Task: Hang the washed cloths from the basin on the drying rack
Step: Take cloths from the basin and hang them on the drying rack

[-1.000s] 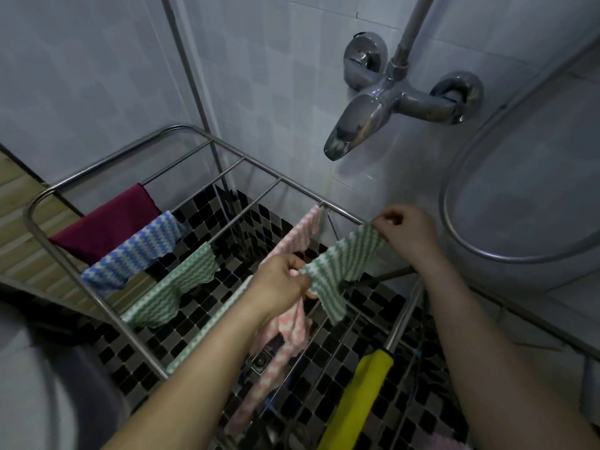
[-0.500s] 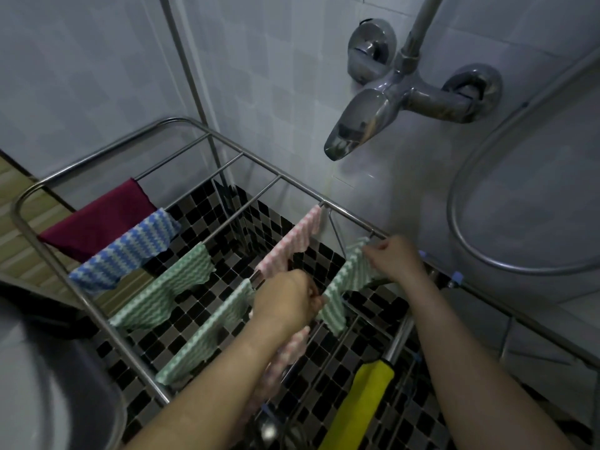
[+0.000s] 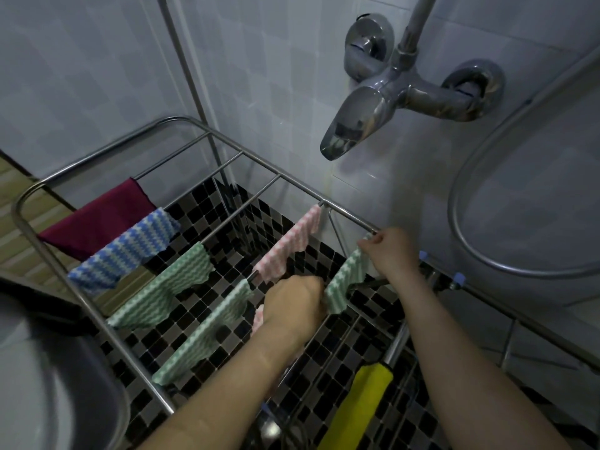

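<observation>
Nearly done: you are draping a green cloth [image 3: 345, 280] over a bar of the rack [image 3: 97, 154].

Already five cloths hang on the bars to the left: maroon [image 3: 97, 219], blue [image 3: 130, 248], two green, and a pink one [image 3: 289, 245]. Your basin [image 3: 61, 378] sits at lower left, its inside out of view, so you cannot tell how many cloths are left. Your right hand [image 3: 389, 251] pinches the green cloth's far corner at the rail; your left hand [image 3: 293, 303] is closed on its near edge. Watch the tap [image 3: 354, 125] overhead, the hose at right, and the yellow handle [image 3: 360, 404] below.
</observation>
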